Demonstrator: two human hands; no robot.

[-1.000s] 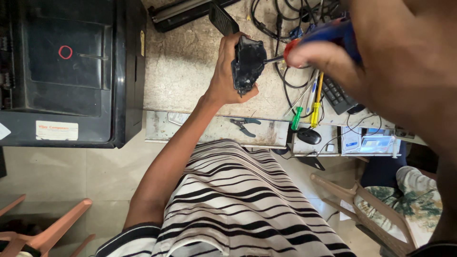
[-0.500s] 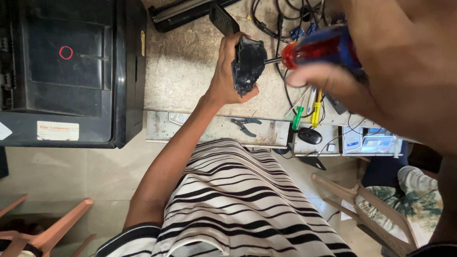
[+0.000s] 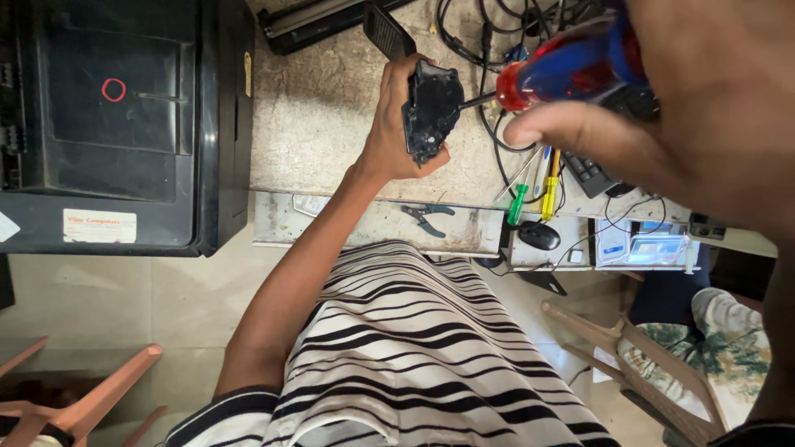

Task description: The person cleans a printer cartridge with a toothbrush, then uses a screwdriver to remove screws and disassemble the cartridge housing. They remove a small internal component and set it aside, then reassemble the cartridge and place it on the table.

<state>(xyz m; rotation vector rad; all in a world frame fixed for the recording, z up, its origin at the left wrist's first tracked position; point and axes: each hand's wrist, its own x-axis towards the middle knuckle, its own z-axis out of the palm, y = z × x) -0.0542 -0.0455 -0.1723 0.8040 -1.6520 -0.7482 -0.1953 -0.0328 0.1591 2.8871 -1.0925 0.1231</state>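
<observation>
At the far left a black printer [image 3: 116, 124] sat on the stone table [image 3: 323, 132]. Right of it, the left hand [image 3: 389, 136] was clamped around a black cartridge part [image 3: 432, 108], held upright above the table with its end face turned to the right. The dark shaft of a screwdriver [image 3: 571, 66] met that face, and the right hand [image 3: 704, 124] was closed on its red and blue handle, close to the camera and blurred. Done well, this step called for the shaft to stay square to the screw, firm push along its axis, and a steady left grip. Pliers [image 3: 426, 217] lay lower on the table, spare screwdrivers [image 3: 534, 194] just right.
</observation>
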